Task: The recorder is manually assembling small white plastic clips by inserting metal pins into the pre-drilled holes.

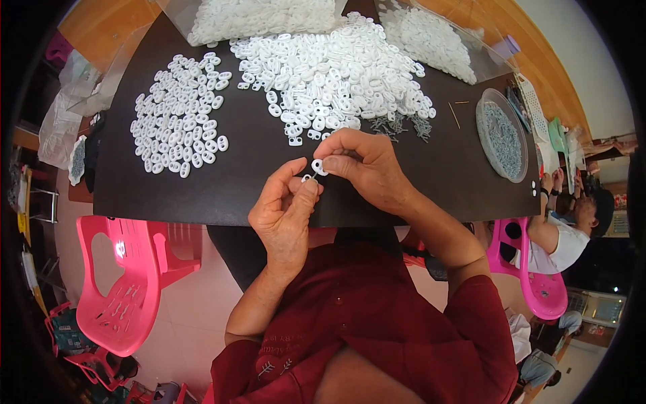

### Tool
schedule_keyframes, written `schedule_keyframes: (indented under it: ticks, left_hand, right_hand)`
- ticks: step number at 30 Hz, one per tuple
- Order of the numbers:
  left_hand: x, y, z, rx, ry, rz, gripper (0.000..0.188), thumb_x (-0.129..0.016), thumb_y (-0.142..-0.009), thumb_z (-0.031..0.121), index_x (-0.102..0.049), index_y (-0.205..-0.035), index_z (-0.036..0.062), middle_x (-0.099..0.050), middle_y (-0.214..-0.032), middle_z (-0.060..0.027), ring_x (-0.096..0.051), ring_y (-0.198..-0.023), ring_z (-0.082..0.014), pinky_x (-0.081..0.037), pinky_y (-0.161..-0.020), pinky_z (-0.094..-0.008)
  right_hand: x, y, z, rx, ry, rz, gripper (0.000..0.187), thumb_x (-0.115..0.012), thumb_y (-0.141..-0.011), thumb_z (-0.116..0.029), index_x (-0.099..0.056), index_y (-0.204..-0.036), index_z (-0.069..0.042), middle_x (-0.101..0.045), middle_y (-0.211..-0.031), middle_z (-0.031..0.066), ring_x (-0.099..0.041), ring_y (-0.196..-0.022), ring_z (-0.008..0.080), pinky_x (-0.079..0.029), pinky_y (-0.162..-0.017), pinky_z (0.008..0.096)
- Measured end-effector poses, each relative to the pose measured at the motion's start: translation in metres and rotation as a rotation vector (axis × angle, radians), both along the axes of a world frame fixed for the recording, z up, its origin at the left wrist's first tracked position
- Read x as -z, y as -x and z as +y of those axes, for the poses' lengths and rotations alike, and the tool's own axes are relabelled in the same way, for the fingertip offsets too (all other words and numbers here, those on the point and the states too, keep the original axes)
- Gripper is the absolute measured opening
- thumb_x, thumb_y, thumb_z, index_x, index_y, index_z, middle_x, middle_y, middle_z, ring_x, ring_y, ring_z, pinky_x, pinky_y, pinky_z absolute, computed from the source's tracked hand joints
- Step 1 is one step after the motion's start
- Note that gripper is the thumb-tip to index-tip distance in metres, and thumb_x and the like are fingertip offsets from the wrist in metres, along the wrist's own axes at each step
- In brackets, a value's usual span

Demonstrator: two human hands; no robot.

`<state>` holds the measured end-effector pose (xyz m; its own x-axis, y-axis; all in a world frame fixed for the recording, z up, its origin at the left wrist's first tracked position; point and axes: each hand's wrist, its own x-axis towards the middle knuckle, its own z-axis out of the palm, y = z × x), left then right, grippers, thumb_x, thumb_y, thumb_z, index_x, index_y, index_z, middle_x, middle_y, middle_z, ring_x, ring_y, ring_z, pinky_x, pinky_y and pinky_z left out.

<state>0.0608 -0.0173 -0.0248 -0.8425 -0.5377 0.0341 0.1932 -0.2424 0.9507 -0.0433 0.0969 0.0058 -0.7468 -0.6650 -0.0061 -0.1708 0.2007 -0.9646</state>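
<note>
My right hand (377, 172) pinches a small white oval plastic piece with holes (319, 165) between thumb and fingertips, over the near part of the dark table. Just below and to its left, my left hand (282, 219) is closed, thumb against index finger, on another small white piece (307, 178). A thin grey pin seems to lie between the two pieces; the fingers partly cover it. Beyond my hands is a large heap of loose white pieces (330, 71). To the left, a spread of white oval pieces (176, 121) lies on the table.
Small grey screws or pins (400, 126) lie at the heap's right edge; more fill a round clear tub (480, 135). Bags of white pieces (266, 20) (431, 40) stand behind. A pink chair (121, 289) is at left. Another person (565, 232) sits at right.
</note>
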Motion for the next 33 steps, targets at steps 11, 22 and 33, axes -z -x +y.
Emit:
schedule_keyframes:
  ticks: [11,22,33]
  left_hand:
    - [0.000,0.001,0.000,0.016,-0.031,0.014,0.026,-0.061,-0.086,0.004,-0.057,-0.110,-0.0050,-0.060,-0.074,-0.0024,-0.057,-0.067,-0.0077,-0.044,-0.055,-0.0180]
    - [0.001,0.003,0.000,0.012,0.017,0.015,0.026,-0.061,-0.087,0.002,-0.057,-0.111,-0.0052,-0.061,-0.075,-0.0031,-0.057,-0.066,-0.0078,-0.044,-0.055,-0.0180]
    - [0.001,0.004,0.002,0.042,-0.042,0.030,0.026,-0.060,-0.087,0.002,-0.057,-0.111,-0.0061,-0.062,-0.077,-0.0047,-0.057,-0.067,-0.0087,-0.046,-0.057,-0.0197]
  right_hand:
    - [0.001,-0.003,-0.001,-0.005,0.029,0.062,0.009,-0.061,-0.082,0.000,-0.063,-0.091,0.000,-0.062,-0.083,0.0017,-0.056,-0.079,0.0067,-0.045,-0.071,0.0223]
    - [0.005,-0.007,-0.004,-0.013,0.055,0.268,0.009,-0.060,-0.082,0.001,-0.063,-0.090,-0.001,-0.058,-0.080,0.0036,-0.054,-0.075,0.0102,-0.044,-0.067,0.0237]
    - [-0.004,-0.010,-0.003,0.040,-0.023,0.000,0.009,-0.059,-0.084,0.001,-0.061,-0.092,0.001,-0.059,-0.081,0.0049,-0.058,-0.072,0.0102,-0.048,-0.065,0.0228]
